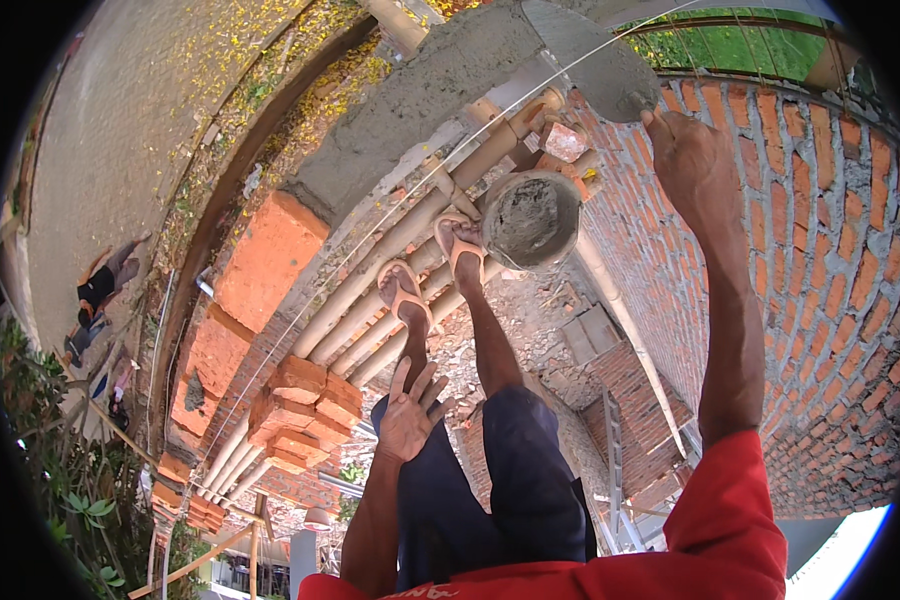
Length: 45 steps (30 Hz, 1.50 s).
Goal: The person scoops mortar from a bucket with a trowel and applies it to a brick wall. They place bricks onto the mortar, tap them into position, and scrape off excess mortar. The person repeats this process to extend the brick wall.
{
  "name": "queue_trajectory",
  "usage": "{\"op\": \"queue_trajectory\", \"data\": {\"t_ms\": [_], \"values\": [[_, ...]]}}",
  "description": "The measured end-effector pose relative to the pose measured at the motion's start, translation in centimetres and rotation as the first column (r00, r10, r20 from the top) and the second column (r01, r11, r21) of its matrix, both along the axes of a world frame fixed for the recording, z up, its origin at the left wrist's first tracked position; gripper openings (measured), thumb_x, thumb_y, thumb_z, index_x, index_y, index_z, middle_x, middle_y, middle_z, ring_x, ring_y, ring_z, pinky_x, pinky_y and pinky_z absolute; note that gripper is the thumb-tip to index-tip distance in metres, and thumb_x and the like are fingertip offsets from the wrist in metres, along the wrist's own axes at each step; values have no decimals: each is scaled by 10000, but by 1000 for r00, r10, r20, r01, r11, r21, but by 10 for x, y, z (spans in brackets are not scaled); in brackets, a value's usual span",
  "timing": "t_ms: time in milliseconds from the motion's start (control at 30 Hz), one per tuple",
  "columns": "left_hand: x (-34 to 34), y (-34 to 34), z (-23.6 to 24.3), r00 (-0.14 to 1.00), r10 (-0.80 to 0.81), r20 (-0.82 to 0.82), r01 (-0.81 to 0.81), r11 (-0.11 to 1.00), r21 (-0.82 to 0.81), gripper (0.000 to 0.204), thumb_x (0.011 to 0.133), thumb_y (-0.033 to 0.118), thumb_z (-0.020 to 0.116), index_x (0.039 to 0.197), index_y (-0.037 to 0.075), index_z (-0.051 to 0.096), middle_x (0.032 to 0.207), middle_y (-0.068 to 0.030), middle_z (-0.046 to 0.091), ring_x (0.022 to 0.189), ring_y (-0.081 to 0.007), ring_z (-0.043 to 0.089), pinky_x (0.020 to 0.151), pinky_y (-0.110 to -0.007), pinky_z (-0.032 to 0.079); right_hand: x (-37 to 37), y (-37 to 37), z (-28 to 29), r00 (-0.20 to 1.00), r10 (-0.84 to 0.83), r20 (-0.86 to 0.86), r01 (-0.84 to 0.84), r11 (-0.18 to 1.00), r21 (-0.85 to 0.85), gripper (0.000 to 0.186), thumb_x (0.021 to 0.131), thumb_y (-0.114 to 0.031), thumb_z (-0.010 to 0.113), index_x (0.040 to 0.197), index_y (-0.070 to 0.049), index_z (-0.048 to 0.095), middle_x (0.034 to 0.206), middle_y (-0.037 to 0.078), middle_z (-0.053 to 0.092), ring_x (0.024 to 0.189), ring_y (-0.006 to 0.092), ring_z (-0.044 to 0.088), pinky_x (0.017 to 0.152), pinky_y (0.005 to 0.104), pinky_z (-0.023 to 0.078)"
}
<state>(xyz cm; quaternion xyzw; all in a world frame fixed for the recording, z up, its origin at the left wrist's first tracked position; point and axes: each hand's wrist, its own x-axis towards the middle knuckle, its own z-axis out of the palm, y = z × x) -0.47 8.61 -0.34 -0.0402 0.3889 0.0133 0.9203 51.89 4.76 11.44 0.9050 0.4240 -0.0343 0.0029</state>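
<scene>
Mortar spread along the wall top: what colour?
The mortar is grey; it shows best in the head view.

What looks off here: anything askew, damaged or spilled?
The brick stack on the bamboo poles looks askew: its bricks jut out unevenly. Below, broken rubble lies scattered, unlike the neat courses of the brick wall at right. No spill stands out.
</scene>
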Motion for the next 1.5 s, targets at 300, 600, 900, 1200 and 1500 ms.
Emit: {"op": "queue_trajectory", "data": {"t_ms": [300,600,900,1200,1500], "values": [[2,-2,-1,1000,19,15,-18,1000,-18,772,1033,334,597,1677,324,170,1700,-157,269,1513,-360,372,1213,-573,370,62,50,5,801,185,569,-237,971,19,181,981,-207,680,953,-43,751,958,113,731,874,265,681,763,441,544],[0,-6,0,999,38,12,-38,999,-23,761,1038,317,587,1677,314,173,1702,-154,264,1518,-358,367,1212,-576,374,-30,100,-40,772,544,328,-518,838,-171,232,802,-164,693,1008,-65,731,1018,44,684,1068,190,601,858,374,508],[-7,2,0,1000,3,30,-2,1000,-13,765,1035,329,586,1675,315,168,1697,-153,276,1517,-357,369,1224,-598,343,-93,38,-75,984,159,78,-177,864,471,185,902,-191,705,990,-29,715,873,84,662,847,207,620,689,362,497],[-26,14,-5,992,-94,80,95,995,-4,691,1075,271,528,1673,343,189,1739,-172,166,1560,-371,299,1244,-580,313,-76,28,-232,120,64,-991,968,215,131,451,1065,-448,597,905,-33,672,724,11,588,597,110,544,539,281,473],[-33,29,-9,981,-193,3,193,981,6,691,1078,273,530,1674,346,188,1739,-174,156,1571,-417,256,1255,-618,297,-246,55,-266,638,171,-751,494,656,570,300,1082,-261,565,944,-14,664,829,154,604,785,330,623,717,440,501]]}}
